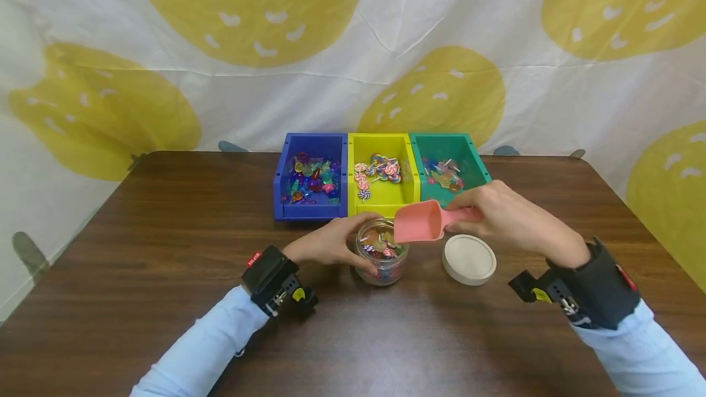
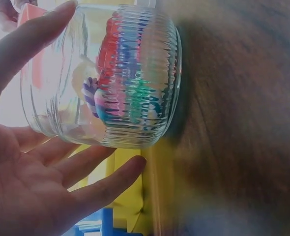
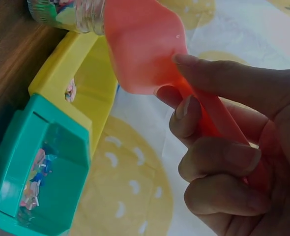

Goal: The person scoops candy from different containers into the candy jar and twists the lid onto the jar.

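Observation:
My left hand (image 1: 333, 244) steadies a clear glass jar (image 1: 386, 276), its thumb and fingers around the sides. Ridged glass shows colourful charms (image 2: 130, 73) filling the lower part of the jar in the left wrist view. In my right hand (image 1: 499, 216) is a pink scoop (image 1: 415, 223), gripped by its handle with curled fingers. The scoop's bowl is tilted at the jar's mouth, overlapping the rim in the head view, and looks bare inside. A white round lid (image 1: 469, 258) lies on the table right of the jar, below the right hand.
Three joined bins stand behind the jar: blue (image 1: 311, 212), yellow (image 1: 380, 208) and green (image 1: 469, 158). Each holds small charms, the yellow one swirl lollipop pieces (image 1: 380, 170). The brown table (image 1: 182, 231) meets a white curtain with yellow shapes (image 1: 309, 97).

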Tool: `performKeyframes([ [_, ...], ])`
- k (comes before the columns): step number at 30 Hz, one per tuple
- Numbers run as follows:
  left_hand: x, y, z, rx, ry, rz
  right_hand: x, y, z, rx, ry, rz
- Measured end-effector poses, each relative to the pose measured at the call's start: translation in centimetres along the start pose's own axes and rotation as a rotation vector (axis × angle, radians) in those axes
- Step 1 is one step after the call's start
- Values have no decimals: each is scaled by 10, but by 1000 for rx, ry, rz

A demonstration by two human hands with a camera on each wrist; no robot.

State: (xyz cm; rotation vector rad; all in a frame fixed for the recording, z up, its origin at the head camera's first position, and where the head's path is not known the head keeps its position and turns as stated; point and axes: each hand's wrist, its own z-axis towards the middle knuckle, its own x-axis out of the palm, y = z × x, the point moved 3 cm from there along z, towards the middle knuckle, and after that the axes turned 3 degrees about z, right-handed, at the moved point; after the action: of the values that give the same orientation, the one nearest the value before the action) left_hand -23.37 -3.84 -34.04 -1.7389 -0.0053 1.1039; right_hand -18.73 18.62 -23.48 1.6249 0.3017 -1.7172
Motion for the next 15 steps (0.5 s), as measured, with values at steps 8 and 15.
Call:
performKeyframes([
  [8,-5,1,-5,23,6,14,1,-7,-1,51,38,58],
  [15,-26,5,-14,15,-99,-35,3,-12,4,39,-3,95],
])
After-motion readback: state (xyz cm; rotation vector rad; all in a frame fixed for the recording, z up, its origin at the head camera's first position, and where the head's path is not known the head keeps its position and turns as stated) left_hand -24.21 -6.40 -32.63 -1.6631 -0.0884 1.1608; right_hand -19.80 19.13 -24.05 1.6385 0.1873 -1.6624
